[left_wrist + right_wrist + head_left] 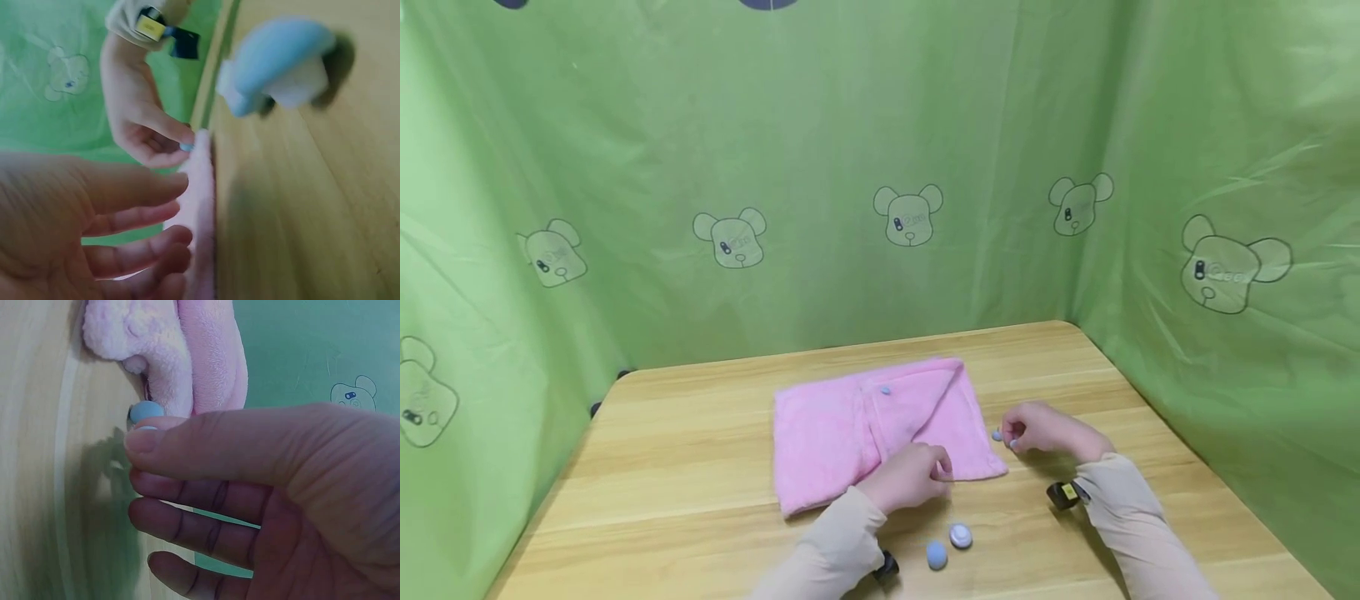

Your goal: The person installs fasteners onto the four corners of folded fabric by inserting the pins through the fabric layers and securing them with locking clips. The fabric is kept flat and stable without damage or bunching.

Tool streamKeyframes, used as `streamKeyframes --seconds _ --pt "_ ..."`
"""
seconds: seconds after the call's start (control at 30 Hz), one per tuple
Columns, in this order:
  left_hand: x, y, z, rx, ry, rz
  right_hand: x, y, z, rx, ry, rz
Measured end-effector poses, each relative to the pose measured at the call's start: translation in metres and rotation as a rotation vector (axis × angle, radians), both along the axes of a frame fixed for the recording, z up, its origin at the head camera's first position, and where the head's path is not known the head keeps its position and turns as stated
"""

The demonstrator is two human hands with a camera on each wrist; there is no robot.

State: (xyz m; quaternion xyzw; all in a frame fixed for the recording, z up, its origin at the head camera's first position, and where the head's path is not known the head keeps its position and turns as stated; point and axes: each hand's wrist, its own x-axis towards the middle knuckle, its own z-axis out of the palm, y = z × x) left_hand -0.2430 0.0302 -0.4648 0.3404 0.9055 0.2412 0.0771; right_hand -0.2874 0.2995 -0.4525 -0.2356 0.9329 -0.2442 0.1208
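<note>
A pink plush cloth (820, 433) lies folded on the table, its right-hand corner turned back. My right hand (1048, 429), just right of the cloth, pinches a small blue-capped piece (1013, 444) between thumb and fingertips; most of it is hidden by the thumb in the right wrist view. Another blue-capped piece (146, 412) sits close by, between these fingertips and the cloth. My left hand (910, 477) hovers at the cloth's near edge, its fingers loosely bent and holding nothing. One more small blue piece (885, 390) is on top of the cloth.
In front of the left hand, a blue mushroom-shaped piece (936, 555) and a paler, round white-and-blue one (960, 536) stand on the wooden table (662, 483). Green curtains (820, 167) printed with bear heads enclose the table's back and sides.
</note>
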Motion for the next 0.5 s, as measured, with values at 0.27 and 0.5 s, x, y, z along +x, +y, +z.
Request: streamKeyframes --seconds 0.27,0.5 --pt "-0.007 0.006 -0.009 -0.037 0.055 0.110 0.001 0.000 0.000 0.000 -0.022 -0.027" --pt "-0.011 0.011 -0.013 -0.055 0.119 0.122 -0.002 0.003 -0.001 0.008 0.001 -0.007"
